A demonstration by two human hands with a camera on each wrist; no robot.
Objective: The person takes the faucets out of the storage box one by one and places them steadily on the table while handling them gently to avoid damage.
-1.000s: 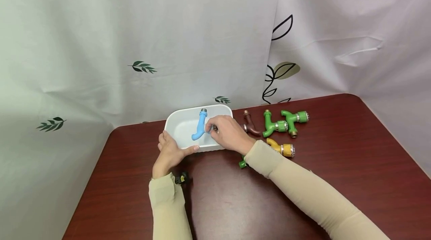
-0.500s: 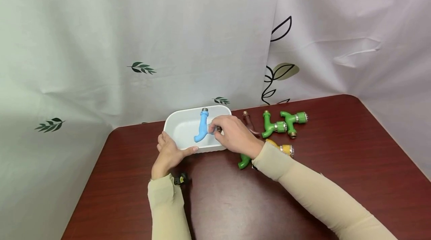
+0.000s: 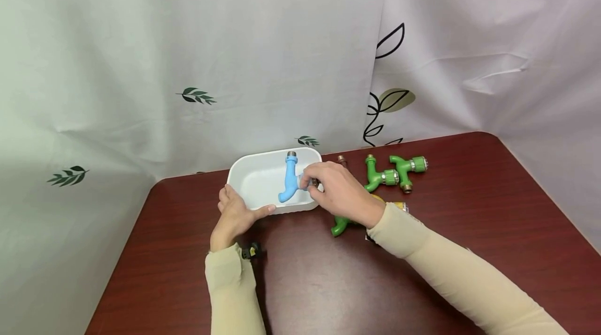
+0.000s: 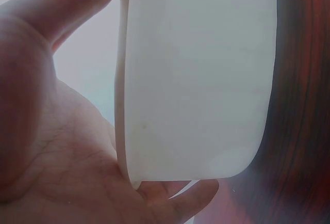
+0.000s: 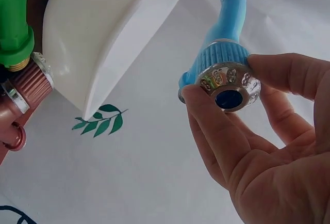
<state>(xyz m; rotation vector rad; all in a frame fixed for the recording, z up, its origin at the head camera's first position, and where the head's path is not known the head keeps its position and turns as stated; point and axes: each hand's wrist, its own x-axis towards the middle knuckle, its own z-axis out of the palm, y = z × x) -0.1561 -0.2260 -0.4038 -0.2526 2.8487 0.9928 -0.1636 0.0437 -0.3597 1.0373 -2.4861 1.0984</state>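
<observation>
My right hand pinches a light blue tap by its ribbed, silver-capped knob, over the right part of a white plastic tub. The tap's threaded end points to the back and its spout toward me. In the right wrist view the tap shows above the tub's rim. My left hand grips the tub at its front left corner, thumb along the front rim and fingers round the left side. The left wrist view shows the tub's outer wall between thumb and fingers.
Right of the tub lie two green taps, a dark red tap, a yellow tap and another green tap, some partly behind my right hand. A patterned white curtain hangs behind the dark red table.
My right hand has moved a little to the right with the blue tap, staying over the tub. The left hand keeps its grip on the tub's corner.
</observation>
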